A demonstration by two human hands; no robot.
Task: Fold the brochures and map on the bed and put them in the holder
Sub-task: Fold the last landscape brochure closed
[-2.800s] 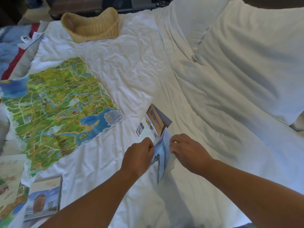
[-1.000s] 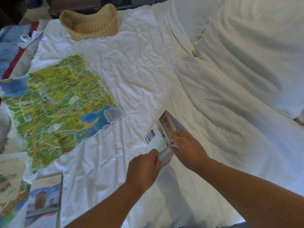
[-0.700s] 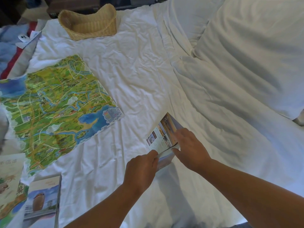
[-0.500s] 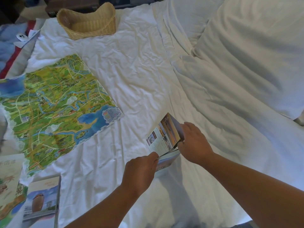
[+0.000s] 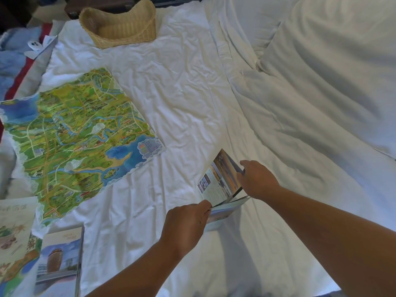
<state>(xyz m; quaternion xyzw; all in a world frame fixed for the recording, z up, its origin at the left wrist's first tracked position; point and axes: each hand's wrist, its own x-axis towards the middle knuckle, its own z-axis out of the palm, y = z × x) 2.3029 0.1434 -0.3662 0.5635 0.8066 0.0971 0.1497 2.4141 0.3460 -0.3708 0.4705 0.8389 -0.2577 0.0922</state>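
Two hands grip the glossy photo-printed paper brochure point(image 5: 218, 181) on the white-sheeted bed point(image 5: 182, 82): left hand point(image 5: 186, 224) pinches its near corner, right hand point(image 5: 257, 181) clasps its raised edge. Soft bedding may skew the crease.

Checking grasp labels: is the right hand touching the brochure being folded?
Touching. Head view: the right hand grips the brochure at its right edge, no gap showing; the left hand pinches its near edge.

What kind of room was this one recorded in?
Most likely a bedroom, perhaps a hotel room: a bed with rumpled white sheets, a big white pillow, and a tourist map spread near a wicker holder.
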